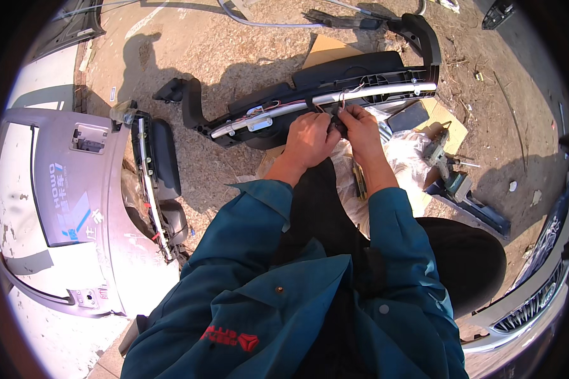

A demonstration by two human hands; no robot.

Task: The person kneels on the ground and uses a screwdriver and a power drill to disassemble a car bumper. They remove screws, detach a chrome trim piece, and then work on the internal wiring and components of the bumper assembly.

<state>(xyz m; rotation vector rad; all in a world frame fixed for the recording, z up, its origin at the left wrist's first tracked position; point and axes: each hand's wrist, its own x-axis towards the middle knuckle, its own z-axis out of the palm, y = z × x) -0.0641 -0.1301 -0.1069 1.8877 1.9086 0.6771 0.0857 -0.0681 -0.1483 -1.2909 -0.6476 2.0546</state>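
A long black vehicle part, which looks like a truck mirror assembly, lies on the ground ahead of me with its silver metal tube point(325, 98) facing up. Thin wires point(343, 95) run along that tube, and black bracket arms stick out at both ends. At its near edge my left hand point(310, 139) is closed, fingers curled in. My right hand point(362, 131) pinches beside it. Between them sits a small dark piece point(339, 125), gripped by both hands; its kind is too small and covered to make out.
A silver vehicle door point(111, 183) lies at the left, next to a second black part with a metal tube point(147, 158). To the right are clear plastic wrap point(404, 151), cardboard point(452, 120) and a green power drill point(455, 180). A vehicle grille point(531, 303) stands at lower right.
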